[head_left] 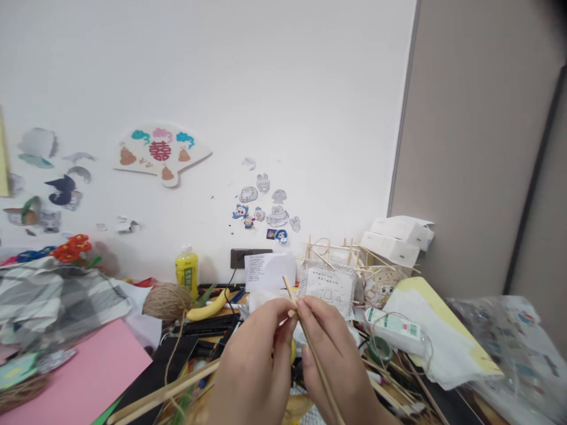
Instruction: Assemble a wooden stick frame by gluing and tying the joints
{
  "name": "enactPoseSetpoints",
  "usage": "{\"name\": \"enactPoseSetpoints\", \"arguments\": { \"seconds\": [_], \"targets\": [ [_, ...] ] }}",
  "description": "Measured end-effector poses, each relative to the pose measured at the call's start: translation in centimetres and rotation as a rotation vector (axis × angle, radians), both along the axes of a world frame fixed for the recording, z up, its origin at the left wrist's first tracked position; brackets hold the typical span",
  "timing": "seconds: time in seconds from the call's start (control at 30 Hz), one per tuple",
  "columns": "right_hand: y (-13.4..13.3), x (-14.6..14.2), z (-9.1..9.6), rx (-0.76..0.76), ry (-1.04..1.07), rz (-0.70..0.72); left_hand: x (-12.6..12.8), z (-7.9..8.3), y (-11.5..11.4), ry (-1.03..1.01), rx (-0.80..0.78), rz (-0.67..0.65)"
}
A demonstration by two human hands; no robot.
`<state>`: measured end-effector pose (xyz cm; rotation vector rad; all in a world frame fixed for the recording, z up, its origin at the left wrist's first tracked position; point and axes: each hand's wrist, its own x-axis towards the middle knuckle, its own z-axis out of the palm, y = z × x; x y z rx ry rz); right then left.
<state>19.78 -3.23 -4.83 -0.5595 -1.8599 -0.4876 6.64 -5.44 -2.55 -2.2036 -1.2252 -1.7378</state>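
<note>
My left hand is closed around a pair of thin wooden sticks, which run out toward the lower left. A stick end pokes out at its fingertips. Pinched in my right hand is another wooden stick, slanting from the bottom edge up past the fingers. The sticks cross where the fingertips of both hands meet; whether anything joins them there is hidden by the fingers. A strand of twine hangs down from a ball of twine and passes by the sticks on the left.
Clutter covers the table: a banana, a yellow bottle, pink paper, checked cloth. To the right lie a white bottle, green tape and a plastic bag. A stick frame stands by the wall.
</note>
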Motion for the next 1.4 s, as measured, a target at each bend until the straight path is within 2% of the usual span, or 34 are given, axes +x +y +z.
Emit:
{"name": "enactPoseSetpoints", "arguments": {
  "seconds": [0.23, 0.53, 0.9, 1.4],
  "targets": [
    [0.11, -0.11, 0.04, 0.034, 0.002, 0.000, 0.15, 0.01, 0.06, -0.047, -0.060, 0.000],
    [0.04, -0.07, 0.14, 0.036, -0.016, -0.001, -0.03, -0.18, 0.24, -0.034, -0.027, -0.019],
    [0.07, 0.03, 0.29, 0.158, -0.052, -0.098, 0.16, -0.05, 0.24, -0.027, -0.016, -0.001],
    [0.02, 0.18, 0.41, 0.150, -0.051, -0.101, 0.20, -0.06, 0.31, -0.037, -0.046, -0.018]
  ]
}}
